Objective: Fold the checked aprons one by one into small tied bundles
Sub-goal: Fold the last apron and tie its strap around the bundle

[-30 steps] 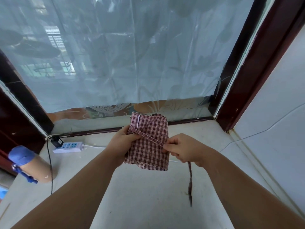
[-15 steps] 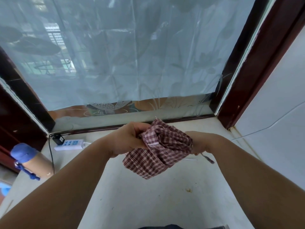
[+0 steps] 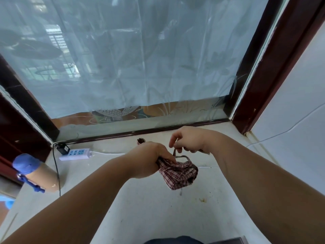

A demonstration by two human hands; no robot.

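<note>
Both hands busy: left hand [image 3: 149, 159] clutches the rolled checked apron [image 3: 179, 173], right hand [image 3: 189, 140] at one o'clock pinches its strap [image 3: 174, 152].

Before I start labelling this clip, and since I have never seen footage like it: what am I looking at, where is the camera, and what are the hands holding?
There is no machine here: a person works with two bare hands. Every picture comes from one wide-angle camera worn on the head, looking forward and down, so the arms reach in from the bottom. The left hand grips a folded checked apron, bunched into a small bundle. The right hand pinches the apron's strap, which runs over the bundle. Below is a pale ledge in front of a covered window. On the ledge, to the left, are a white power strip with a black adapter at its end, and a tan cylinder with a blue cap.
</note>
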